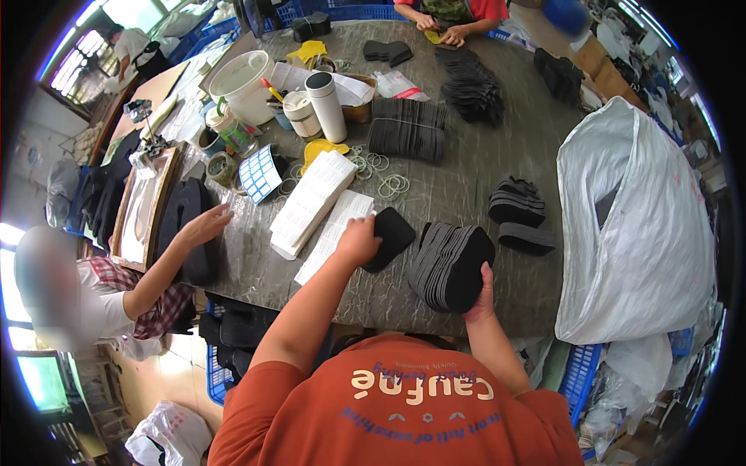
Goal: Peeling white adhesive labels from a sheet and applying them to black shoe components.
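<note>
My left hand (360, 242) is closed at the edge of a flat black foam pad with rounded corners (395, 239), just right of a printed paper sheet (334, 233). My right hand (482, 297) supports a thick stack of black foam pads (449, 266) from its near right side, thumb along the face of the end pad. The stack stands on edge on the dark table (350, 299), its layers fanned slightly. A gap separates the single pad from the stack. The fingertips of both hands are partly hidden.
Smaller pad stacks (517, 202) sit to the right, beside a large white sack (637, 225). Beyond the papers are rubber bands (394, 185), a banded pad bundle (406, 128), a white tumbler (325, 107) and a bucket (242, 85). A co-worker's hand (207, 225) reaches in from the left; another person's hands (453, 35) work opposite.
</note>
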A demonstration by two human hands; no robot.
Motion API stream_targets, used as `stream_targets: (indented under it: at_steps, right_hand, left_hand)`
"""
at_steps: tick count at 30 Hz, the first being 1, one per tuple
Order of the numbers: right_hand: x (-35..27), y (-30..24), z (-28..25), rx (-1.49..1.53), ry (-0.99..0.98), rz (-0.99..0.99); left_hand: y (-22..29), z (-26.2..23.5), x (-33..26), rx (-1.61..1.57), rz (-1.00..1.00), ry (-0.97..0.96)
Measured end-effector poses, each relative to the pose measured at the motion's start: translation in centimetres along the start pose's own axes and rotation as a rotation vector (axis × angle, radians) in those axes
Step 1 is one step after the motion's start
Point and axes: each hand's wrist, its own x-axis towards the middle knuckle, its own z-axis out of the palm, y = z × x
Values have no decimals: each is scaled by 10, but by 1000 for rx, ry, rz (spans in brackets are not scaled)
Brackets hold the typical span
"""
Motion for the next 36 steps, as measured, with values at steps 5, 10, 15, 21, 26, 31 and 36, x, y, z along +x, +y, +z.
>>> stream_targets:
  at_steps: [5, 10, 15, 21, 26, 31, 36]
  right_hand:
    - [-3, -1, -1, -105, 139, 40]
    - [17, 3, 2, -194, 141, 267]
    - [25, 7, 18, -518, 105, 136]
    - [21, 3, 17, -510, 53, 214]
    - [10, -10, 16, -610, 22, 287]
    - [6, -5, 32, -871, 207, 7]
    - [-39, 8, 74, -2182, -155, -691]
  left_hand:
    - [32, 26, -21, -107, -133, -163]
    - [24, 80, -41, -499, 9, -132]
    - [13, 71, -50, -1213, -250, -451]
    - [51, 59, -83, -1593, -298, -668]
    - [41, 68, -89, -1385, -209, -648]
    - [-20, 37, -40, -263, -183, 301]
    - [-53, 3, -17, 48, -319, 294]
